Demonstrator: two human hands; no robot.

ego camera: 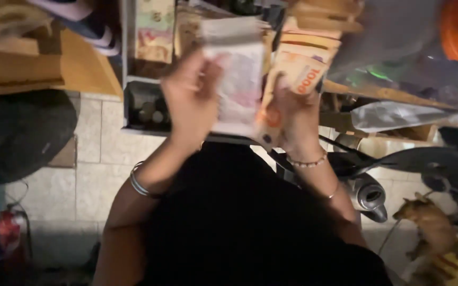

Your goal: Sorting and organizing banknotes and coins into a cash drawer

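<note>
Pale floor tiles (94, 143) are seen under a metal cash drawer (147, 79) with coins in its compartment. Above the drawer, a blurred pale banknote (238, 79) is pinched by the left hand (189, 100). Just beside it, a stack of orange banknotes (298, 66) is gripped by the closed right hand (295, 119). A brown dog (430, 222) is lying at the right, well apart

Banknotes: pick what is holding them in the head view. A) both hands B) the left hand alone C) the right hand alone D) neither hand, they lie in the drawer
A: the left hand grips the pale banknotes, while the right hand holds the orange bundle.
</note>
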